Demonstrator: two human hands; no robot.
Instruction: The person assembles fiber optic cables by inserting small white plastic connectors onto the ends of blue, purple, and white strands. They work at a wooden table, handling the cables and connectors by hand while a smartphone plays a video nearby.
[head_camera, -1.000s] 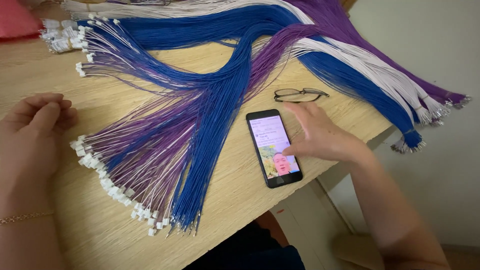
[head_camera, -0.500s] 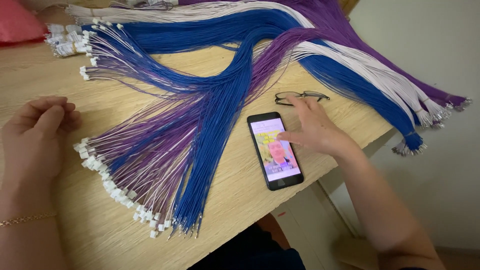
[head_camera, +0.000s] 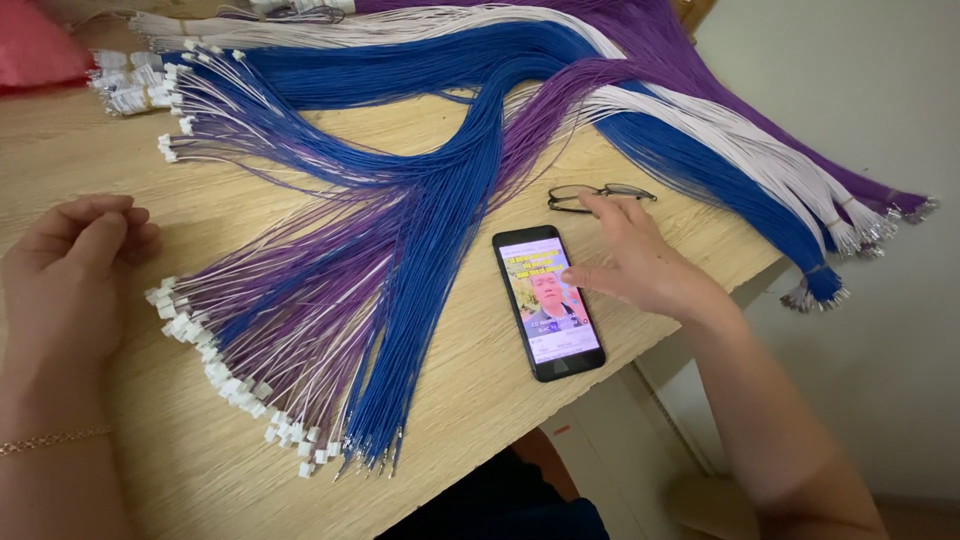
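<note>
From the head camera, the right hand lies flat with fingers spread, its thumb touching the screen of a black phone just to its left on the wooden table. Glasses sit beyond its fingertips. The left hand rests loosely curled, holding nothing, beside white-tipped purple and blue wires.

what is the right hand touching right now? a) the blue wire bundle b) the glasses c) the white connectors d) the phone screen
d: the right hand lies beside the phone with its thumb on the lit screen; the glasses sit just beyond its fingertips, and the blue wire bundle lies apart to its left.
</note>
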